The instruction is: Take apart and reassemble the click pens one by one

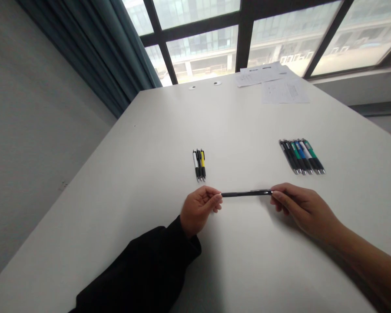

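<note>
your left hand (200,208) and right hand (301,206) pinch opposite ends of the slim black plastic pen (244,194), likely for steadiness, nearer you than the white, black and yellow pens (200,166).

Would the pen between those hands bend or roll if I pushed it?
It probably wouldn't bend easily: the pen is straight between the left hand and right hand. It looks slim, so it's likely light. Its round-looking barrel might roll on the table, though the raised clip could stop it.
</note>
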The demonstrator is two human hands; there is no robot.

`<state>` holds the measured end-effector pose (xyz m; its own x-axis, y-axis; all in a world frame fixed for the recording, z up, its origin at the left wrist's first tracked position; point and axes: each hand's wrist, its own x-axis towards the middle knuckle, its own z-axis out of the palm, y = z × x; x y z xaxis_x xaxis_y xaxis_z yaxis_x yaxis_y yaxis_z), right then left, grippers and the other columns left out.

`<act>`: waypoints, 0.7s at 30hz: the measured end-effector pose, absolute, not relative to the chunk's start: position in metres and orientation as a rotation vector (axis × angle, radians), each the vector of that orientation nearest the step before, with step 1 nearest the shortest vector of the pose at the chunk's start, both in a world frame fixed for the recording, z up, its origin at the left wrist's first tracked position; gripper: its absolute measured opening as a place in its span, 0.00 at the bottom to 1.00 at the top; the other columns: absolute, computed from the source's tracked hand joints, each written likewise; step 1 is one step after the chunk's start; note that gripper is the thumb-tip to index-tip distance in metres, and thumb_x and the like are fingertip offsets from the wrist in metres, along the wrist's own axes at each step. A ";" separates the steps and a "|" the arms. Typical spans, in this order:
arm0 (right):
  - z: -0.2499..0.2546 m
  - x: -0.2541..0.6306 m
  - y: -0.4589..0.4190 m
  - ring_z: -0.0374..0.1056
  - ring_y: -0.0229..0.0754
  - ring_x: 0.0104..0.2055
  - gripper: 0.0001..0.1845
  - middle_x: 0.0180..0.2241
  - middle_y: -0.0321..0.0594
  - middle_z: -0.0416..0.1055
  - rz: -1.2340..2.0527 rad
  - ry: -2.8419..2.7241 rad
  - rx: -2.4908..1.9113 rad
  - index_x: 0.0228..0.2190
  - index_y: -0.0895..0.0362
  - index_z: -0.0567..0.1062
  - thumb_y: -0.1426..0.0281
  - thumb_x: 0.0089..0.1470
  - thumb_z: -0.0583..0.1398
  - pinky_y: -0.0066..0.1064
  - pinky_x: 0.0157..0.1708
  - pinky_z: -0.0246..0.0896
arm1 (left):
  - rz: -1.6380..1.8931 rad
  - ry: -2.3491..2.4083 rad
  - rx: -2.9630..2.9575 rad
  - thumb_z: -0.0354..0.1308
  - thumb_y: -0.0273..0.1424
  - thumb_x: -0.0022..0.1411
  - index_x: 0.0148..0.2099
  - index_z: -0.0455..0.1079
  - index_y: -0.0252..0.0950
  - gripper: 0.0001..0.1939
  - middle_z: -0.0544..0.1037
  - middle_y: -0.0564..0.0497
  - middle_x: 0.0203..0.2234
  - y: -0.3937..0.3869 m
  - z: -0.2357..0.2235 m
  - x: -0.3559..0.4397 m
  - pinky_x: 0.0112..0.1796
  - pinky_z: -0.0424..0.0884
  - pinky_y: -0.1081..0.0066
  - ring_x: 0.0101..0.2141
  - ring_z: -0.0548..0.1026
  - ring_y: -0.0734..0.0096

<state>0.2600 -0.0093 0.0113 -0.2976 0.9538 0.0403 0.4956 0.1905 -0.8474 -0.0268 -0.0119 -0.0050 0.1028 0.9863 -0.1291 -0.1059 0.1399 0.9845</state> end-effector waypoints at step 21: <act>0.009 0.264 -0.009 0.61 0.36 0.19 0.25 0.18 0.33 0.66 1.017 -2.033 -1.367 0.24 0.53 0.68 0.57 0.71 0.49 0.30 0.22 0.55 | 1.012 1.271 1.382 0.57 0.43 0.70 0.35 0.72 0.33 0.18 0.77 0.52 0.22 -0.019 0.001 -0.030 0.23 0.69 0.78 0.20 0.73 0.78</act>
<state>0.2643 -0.0085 0.0090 -0.3828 0.9238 -0.0120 0.5638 0.2233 -0.7952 -0.0302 -0.0194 0.0007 0.1106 0.9933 -0.0327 0.1902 0.0111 0.9817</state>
